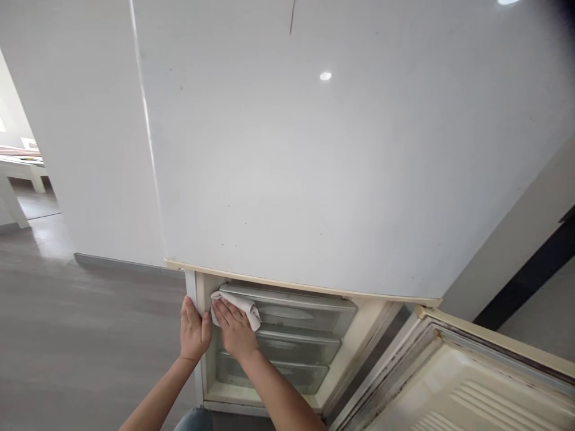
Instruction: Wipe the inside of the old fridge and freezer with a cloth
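Observation:
My left hand (194, 328) holds the left front edge of an open freezer compartment (211, 392), its fingers along the outer side and its thumb at the front. Just to its right, my right hand (236, 332) presses a folded white cloth (246, 304) near the inner left wall and the top drawer. The fingers lie over the cloth, and their undersides are hidden. Behind this hand, several clear drawers (309, 317) with pale handle strips are stacked in the compartment. My right forearm covers part of the lower drawers.
The freezer door (476, 383) stands swung out at the lower right, with dark stains along its seal. Above the compartment is a large white panel (287, 149). Grey floor (103, 347) stretches to the left, and my knee (194, 420) shows at the bottom.

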Demonstrator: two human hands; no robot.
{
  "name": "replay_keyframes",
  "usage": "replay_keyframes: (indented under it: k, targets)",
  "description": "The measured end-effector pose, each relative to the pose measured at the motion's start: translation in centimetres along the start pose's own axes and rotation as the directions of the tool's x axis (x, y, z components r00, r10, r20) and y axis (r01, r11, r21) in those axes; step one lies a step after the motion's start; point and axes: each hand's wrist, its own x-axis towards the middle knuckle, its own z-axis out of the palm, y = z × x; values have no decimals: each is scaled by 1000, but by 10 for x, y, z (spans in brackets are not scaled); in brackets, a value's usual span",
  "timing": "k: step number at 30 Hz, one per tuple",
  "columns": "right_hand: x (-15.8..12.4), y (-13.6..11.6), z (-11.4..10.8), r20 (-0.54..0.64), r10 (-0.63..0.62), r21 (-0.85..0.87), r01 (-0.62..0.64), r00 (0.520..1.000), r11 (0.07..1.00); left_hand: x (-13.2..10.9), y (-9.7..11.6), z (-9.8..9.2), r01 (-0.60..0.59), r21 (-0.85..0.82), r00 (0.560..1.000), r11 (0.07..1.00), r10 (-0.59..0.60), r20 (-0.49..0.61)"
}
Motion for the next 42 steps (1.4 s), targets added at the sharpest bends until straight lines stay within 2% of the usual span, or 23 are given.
replay_keyframes:
  k: [3, 6, 10, 12, 15, 18, 21, 22, 23, 27, 30, 33, 37, 40, 42]
  targets:
    - [-13, 13, 11, 10, -37, -145, 38, 999, 989, -1, 0, 1, 9, -2, 1000, 1000, -9, -2]
    - [-42, 35, 11, -108, 0, -243, -26, 994, 970, 0, 0, 2, 13, -4, 1000, 1000, -13, -8]
    - [-88, 72, -13, -279, 116, -308, -204, 953, 929, 0, 0, 2, 20, -9, 1000, 1000, -20, 0]
    - [-110, 89, -27, -303, 186, -354, -292, 935, 889, -1, -1, 1, 22, -10, 1000, 1000, -22, 8]
    - [-135, 106, -37, -295, 233, -433, -347, 927, 832, -1, -2, 1, 19, -9, 1000, 1000, -19, 16]
    - [-140, 105, -25, -387, 264, -436, -427, 884, 792, 0, -1, 1, 15, -8, 1000, 1000, -15, 8]
    - [-122, 90, 4, -511, 320, -373, -542, 798, 753, 0, 2, 1, 10, -7, 1000, 1000, -10, 4]
    - [-113, 83, 16, -526, 333, -355, -558, 783, 750, 1, 2, 1, 9, -5, 1000, 1000, -9, 3]
    - [-104, 76, 28, -522, 337, -344, -555, 783, 758, 1, 3, 1, 9, -2, 1000, 1000, -9, 2]
    - [-70, 50, 71, -438, 332, -304, -485, 835, 820, 1, 5, 1, 12, 11, 1000, 1000, -12, -2]
    - [-58, 39, 88, -458, 339, -269, -492, 822, 828, 2, 6, 1, 16, 14, 1000, 1000, -16, -9]
    - [-58, 39, 90, -444, 321, -265, -465, 836, 845, 2, 8, 1, 21, 13, 1000, 1000, -21, -18]
    - [-70, 49, 80, -330, 238, -310, -342, 914, 887, 3, 9, 1, 27, 13, 1000, 1000, -27, -4]
    - [-85, 62, 69, -167, 109, -329, -159, 980, 931, 4, 9, -1, 27, 9, 999, 1000, -28, 17]
    - [-97, 71, 58, -43, 1, -324, -14, 999, 946, 5, 9, -3, 29, 6, 999, 1000, -29, 30]
